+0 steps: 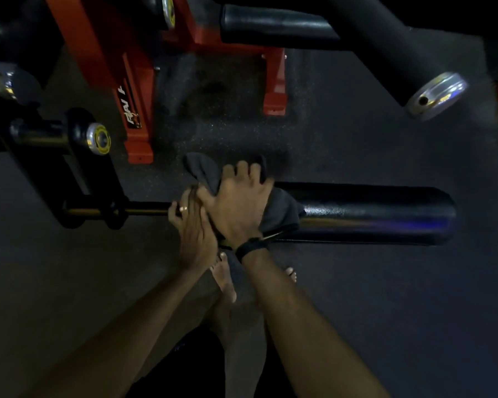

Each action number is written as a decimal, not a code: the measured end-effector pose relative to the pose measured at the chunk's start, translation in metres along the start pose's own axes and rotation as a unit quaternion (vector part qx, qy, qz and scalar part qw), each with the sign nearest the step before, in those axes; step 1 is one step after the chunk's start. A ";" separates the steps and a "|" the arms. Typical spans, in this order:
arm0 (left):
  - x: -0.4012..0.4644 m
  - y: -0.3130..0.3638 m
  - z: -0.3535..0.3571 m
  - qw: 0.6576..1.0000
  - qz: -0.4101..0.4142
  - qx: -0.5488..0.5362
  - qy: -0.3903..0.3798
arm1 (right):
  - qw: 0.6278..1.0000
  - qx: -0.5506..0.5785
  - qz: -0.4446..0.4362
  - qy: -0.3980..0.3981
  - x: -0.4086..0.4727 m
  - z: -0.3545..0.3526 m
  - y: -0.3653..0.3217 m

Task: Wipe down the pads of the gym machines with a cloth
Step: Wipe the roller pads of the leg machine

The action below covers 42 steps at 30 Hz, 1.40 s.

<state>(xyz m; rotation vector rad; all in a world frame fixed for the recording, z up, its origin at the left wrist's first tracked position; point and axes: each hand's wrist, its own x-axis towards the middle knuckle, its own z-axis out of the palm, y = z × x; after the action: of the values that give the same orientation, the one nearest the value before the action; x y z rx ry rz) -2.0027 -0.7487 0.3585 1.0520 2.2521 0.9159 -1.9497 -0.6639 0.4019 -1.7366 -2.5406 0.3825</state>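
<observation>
A long black roller pad (371, 214) lies across the middle of the head view, its round end at the right. A dark grey cloth (282, 209) is wrapped over the pad's left end. My right hand (236, 205) grips the cloth around the pad, fingers curled over the far side. Just left of it, my left hand (191, 225) holds the thin metal bar (144, 209) where it enters the pad; a ring shows on one finger. The pad's left end is hidden under the cloth and my hands.
A red machine frame (133, 90) stands at the back left, with a black bracket and a chrome-capped peg (98, 138) beside it. Another black roller pad (276, 25) and a thick black arm with a chrome cap (437, 94) cross the top. My bare feet (224, 280) stand on dark rubber floor.
</observation>
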 end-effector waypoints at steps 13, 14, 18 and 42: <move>0.072 0.035 0.006 0.965 -0.074 0.212 -0.135 | 0.973 -0.086 0.208 0.052 0.012 -0.049 0.213; 0.066 0.031 0.005 0.969 -0.052 0.210 -0.115 | 0.971 -0.090 0.216 0.048 0.014 -0.048 0.210; 0.041 0.018 0.006 0.989 0.021 0.143 -0.030 | 0.976 -0.105 0.190 0.003 0.020 -0.031 0.155; 0.050 0.025 0.004 0.975 -0.007 0.218 -0.050 | 0.972 -0.098 0.212 0.014 0.016 -0.038 0.171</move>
<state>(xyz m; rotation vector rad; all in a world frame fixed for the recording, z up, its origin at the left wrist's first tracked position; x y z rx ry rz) -2.0176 -0.6951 0.3671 1.2296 2.4289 0.3526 -1.7930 -0.5842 0.3986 -2.3432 -2.2367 0.1168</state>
